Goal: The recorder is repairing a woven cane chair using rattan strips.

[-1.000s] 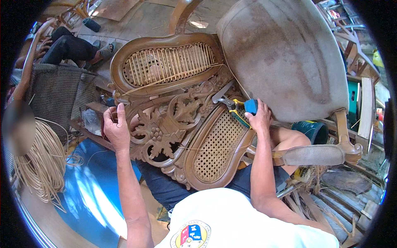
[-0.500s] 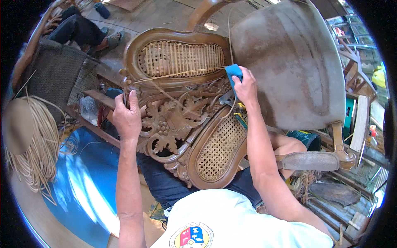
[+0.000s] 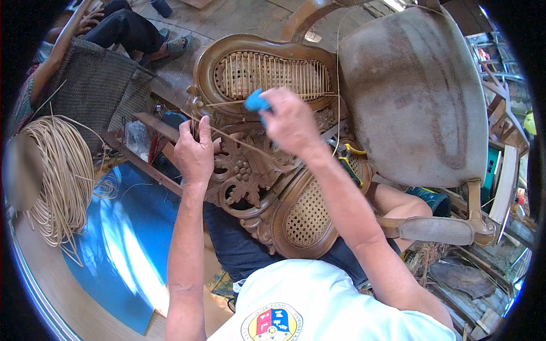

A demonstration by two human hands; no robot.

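Note:
My right hand, slightly blurred, is closed on a blue pad that looks like cloth or sponge. A thin cane strand runs to the pad, just below the upper panel. My left hand is curled at the left edge of the carved wooden chair frame, thumb and forefinger raised; what is between them is too small to make out. Slatted cane weaving fills the upper oval panel. The lower panel holds finished open-hole cane mesh. Yellow-and-green handled pliers rest by the lower panel.
A big coil of cane stands at left beside a blue sheet. A worn chair seat rises at right. At the upper left sits another person, with a dark-clad leg and sandals. Timber scraps lie at far right.
My right hand has swept left with the blue pad, from the upper panel's right end toward my left hand. The whole view has shifted slightly; my left hand stays by the frame's left edge.

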